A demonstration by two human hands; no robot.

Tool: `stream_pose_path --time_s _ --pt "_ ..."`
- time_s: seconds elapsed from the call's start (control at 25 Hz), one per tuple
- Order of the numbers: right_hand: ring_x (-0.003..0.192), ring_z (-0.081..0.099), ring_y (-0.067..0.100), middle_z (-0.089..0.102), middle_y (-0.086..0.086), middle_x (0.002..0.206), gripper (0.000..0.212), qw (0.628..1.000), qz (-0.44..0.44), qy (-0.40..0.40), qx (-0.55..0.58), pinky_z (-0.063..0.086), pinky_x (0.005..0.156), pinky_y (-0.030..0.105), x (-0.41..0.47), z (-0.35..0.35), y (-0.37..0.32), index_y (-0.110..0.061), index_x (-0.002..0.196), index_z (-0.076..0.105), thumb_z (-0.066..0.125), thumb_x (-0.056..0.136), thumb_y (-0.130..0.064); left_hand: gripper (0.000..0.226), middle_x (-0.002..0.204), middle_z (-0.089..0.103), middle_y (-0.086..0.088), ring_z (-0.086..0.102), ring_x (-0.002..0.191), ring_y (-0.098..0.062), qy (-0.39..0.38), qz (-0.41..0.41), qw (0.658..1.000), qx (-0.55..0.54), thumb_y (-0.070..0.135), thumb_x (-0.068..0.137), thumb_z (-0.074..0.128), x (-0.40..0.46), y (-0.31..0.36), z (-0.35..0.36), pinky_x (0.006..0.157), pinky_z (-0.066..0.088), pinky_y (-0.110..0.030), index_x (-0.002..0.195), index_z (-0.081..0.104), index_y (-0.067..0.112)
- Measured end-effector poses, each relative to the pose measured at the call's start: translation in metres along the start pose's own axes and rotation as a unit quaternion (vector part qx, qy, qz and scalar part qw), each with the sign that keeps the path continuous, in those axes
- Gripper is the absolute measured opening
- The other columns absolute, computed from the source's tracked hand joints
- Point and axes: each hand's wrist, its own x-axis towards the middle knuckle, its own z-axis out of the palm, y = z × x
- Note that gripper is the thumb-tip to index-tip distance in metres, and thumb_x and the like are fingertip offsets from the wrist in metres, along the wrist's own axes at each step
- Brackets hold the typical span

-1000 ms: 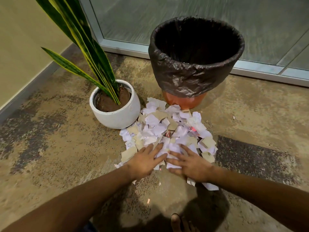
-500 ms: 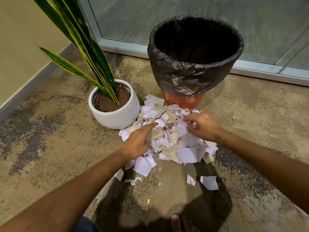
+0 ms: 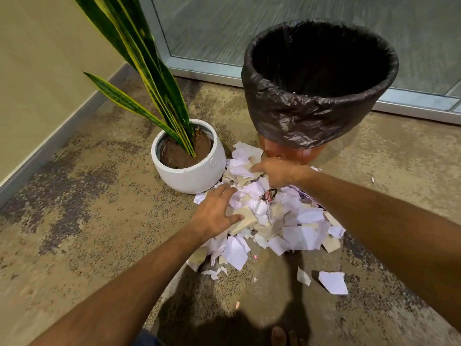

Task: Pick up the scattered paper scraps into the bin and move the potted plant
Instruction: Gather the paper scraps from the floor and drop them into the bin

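Gathering step: on the floor between the potted plant [image 3: 189, 158] and the bin [image 3: 319, 96], the left hand [image 3: 214, 213] lies spread and the right hand [image 3: 277, 172] seemingly curled on the paper scraps [image 3: 282, 221], which next need scooping into the bin.

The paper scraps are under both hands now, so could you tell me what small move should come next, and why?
Probably draw both hands together to bunch a handful. The left hand lies on the near side of the scraps, the right hand on the far side by the bin; nothing is lifted yet, and the bin stands open just behind.
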Motion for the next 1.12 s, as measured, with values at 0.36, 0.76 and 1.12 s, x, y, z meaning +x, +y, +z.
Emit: stream_pose_path --time_s 0.36,0.76,1.12 --pt "0.090 0.059 0.017 0.069 0.002 0.112 0.034 0.983 0.044 0.132 0.123 0.045 0.076 0.025 -0.048 -0.004 0.022 -0.025 0.108 0.072 0.072 0.077 -0.010 0.082 0.149 0.030 -0.002 0.038 0.132 -0.023 -0.035 -0.051 0.996 -0.058 0.045 0.078 0.072 0.000 -0.003 0.001 0.104 0.035 -0.035 0.144 0.031 0.019" --pt "0.063 0.063 0.016 0.069 -0.003 0.067 0.006 0.953 0.019 0.042 0.301 0.048 0.055 0.028 -0.089 -0.024 0.062 -0.015 0.079 0.071 0.075 0.083 -0.018 0.020 0.115 0.055 -0.001 0.056 0.105 -0.020 -0.053 0.006 0.998 -0.028 0.019 0.082 0.071 0.008 0.010 0.005 0.082 0.043 -0.026 0.101 0.066 0.016" --pt "0.076 0.069 0.013 0.074 0.002 0.090 0.004 0.918 -0.081 0.014 0.387 0.055 0.068 0.025 -0.079 0.022 -0.025 -0.012 0.087 0.074 0.075 0.083 -0.012 0.013 0.086 0.071 -0.016 0.063 0.078 -0.024 0.036 -0.095 0.901 -0.423 -0.006 0.080 0.067 0.009 0.031 -0.014 0.076 0.054 -0.039 0.087 0.073 0.003"
